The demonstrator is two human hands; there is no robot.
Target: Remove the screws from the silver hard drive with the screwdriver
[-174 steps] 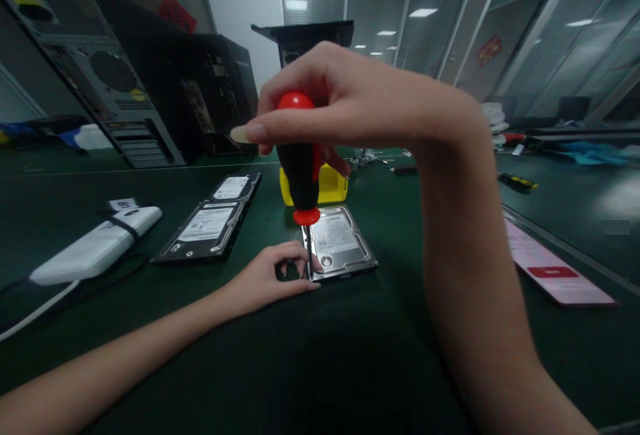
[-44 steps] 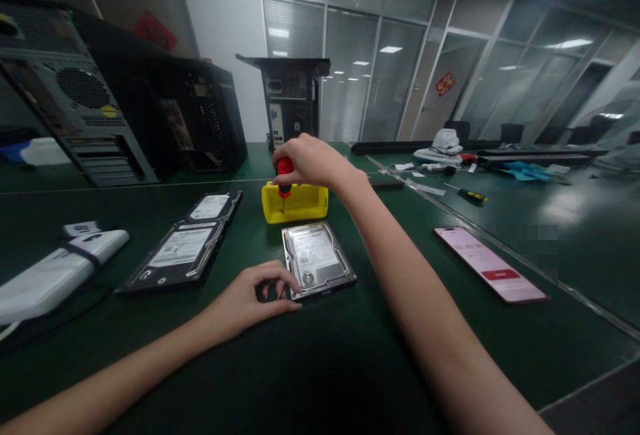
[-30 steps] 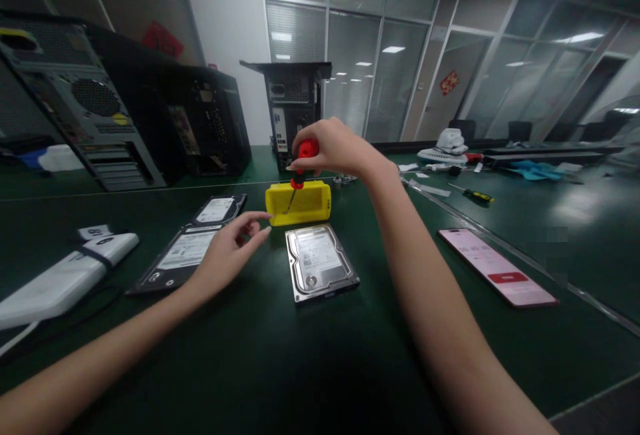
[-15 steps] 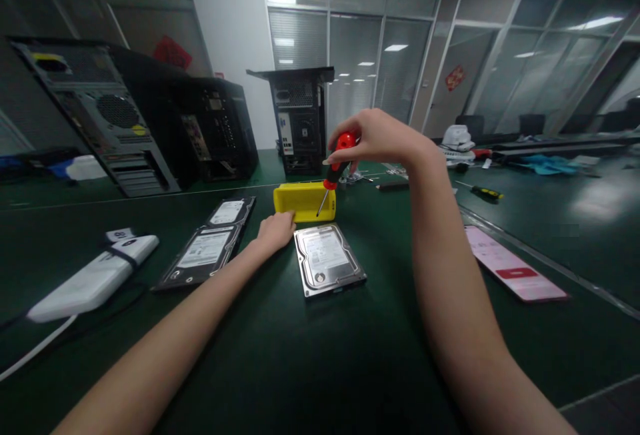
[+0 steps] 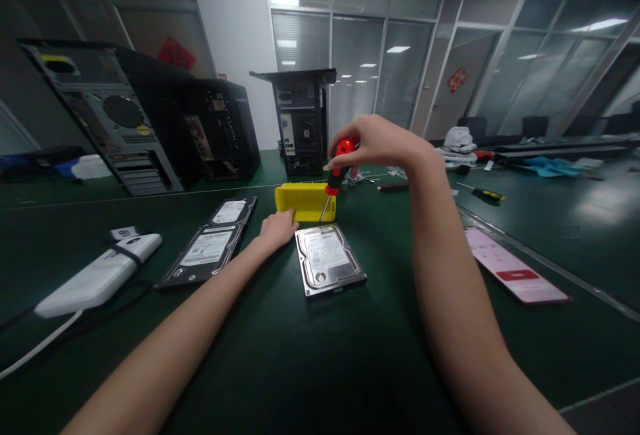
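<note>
A green desk (image 5: pixel 350 355) with a yellow tray (image 5: pixel 300 189) and a silver hard drive (image 5: pixel 327 255).
The tray lies long side to side, just past the flat drive. The left hand's (image 5: pixel 277 228) bent fingers touch the tray's left end; I can't tell if they grip. The right hand (image 5: pixel 373 141), nearer the right end, has its fingers curled round a screwdriver (image 5: pixel 334 180), which leans tip down by the tray's front.

right hand (image 5: pixel 373 141) has a screwdriver (image 5: pixel 337 179) kinda tipped down at the tray (image 5: pixel 307 200) | left hand (image 5: pixel 279 228) touches its near edge | silver drive (image 5: pixel 327 260) sits just in front, label up
</note>
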